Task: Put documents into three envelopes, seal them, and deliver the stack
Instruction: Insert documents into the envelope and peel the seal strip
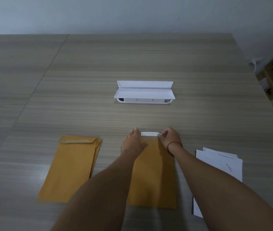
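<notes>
- Envelope [152,177] lies flat on the desk [132,60], long axis running straight away from the person.
- White strip [149,134] lies crosswise along its far edge, between the two hands.
- Left hand [133,140]: fingers straight, pressing the envelope's far left corner down.
- Right hand [170,136]: fingers curled, pinching the strip's right end, so nearer for the pull.

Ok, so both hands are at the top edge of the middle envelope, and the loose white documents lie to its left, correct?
No. The head view shows the white documents to the right of the middle envelope; spare envelopes lie to its left. The left hand and right hand are at its top edge, the right pinching a white strip.
</notes>
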Tool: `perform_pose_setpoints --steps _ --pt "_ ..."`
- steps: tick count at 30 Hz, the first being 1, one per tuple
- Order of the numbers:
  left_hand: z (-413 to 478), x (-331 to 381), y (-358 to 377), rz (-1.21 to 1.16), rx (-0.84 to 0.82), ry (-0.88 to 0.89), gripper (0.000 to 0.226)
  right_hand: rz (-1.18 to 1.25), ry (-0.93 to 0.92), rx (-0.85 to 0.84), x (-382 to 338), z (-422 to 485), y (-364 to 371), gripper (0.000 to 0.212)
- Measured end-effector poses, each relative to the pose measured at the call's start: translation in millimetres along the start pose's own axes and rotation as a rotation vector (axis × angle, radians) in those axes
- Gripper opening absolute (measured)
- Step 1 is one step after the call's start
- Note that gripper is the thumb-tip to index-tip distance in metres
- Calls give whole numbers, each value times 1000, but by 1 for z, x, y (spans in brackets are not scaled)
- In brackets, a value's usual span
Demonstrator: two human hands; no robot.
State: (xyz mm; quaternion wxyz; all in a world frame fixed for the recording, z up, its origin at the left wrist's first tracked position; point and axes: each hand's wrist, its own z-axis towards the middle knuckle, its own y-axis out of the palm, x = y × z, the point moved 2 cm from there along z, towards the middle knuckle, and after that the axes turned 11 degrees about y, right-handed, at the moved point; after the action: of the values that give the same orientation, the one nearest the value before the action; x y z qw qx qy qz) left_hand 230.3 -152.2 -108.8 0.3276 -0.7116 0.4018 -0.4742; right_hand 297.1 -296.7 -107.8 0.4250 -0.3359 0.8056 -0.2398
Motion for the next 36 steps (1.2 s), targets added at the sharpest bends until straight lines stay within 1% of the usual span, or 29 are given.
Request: perform_pose_setpoints --steps 3,5,7,9,12,14,16,18,20,22,24,26,28,29,33,36 --pt "2 -3 3 -17 -11 -34 77 3 -74 -64 3 -3 -5 12" --pt "1 -3 4 -19 -19 -45 76 60 -129 -102 5 -6 -11 8" --pt "1 -2 4 -14 -19 -46 74 157 -113 -74 8 -7 -20 8" --pt "2 0 4 -6 -25 -43 72 296 5 25 13 -4 -29 13" --pt "2 1 3 -20 -7 -56 75 492 220 156 13 7 -40 21" --pt "2 1 4 -32 30 -56 74 555 291 161 9 15 -42 22" --pt "0 2 3 -27 58 -47 71 564 342 137 5 19 -40 23" --pt "0 3 1 -24 82 -45 67 554 371 110 2 21 -37 30" --pt "1 7 -4 -22 104 -40 64 489 371 94 0 21 -32 37" --pt "0 9 -8 -33 106 -40 68 324 298 108 -4 16 -29 38" --pt "-1 10 -7 -40 95 -34 79 164 166 103 -9 9 -26 31" --pt "-1 9 -5 -8 101 -8 81 5 6 15 -12 3 -21 33" --pt "-1 9 -4 57 130 24 77 -157 -119 -80 -15 -1 -18 42" --pt "-1 10 -5 95 147 37 74 -212 -153 -94 -15 -4 -18 43" --pt "-8 16 -9 218 176 81 57 -291 -234 -84 -11 -13 -18 38" --pt "-21 20 -5 198 131 97 52 -386 -281 -72 -3 -21 -16 42"
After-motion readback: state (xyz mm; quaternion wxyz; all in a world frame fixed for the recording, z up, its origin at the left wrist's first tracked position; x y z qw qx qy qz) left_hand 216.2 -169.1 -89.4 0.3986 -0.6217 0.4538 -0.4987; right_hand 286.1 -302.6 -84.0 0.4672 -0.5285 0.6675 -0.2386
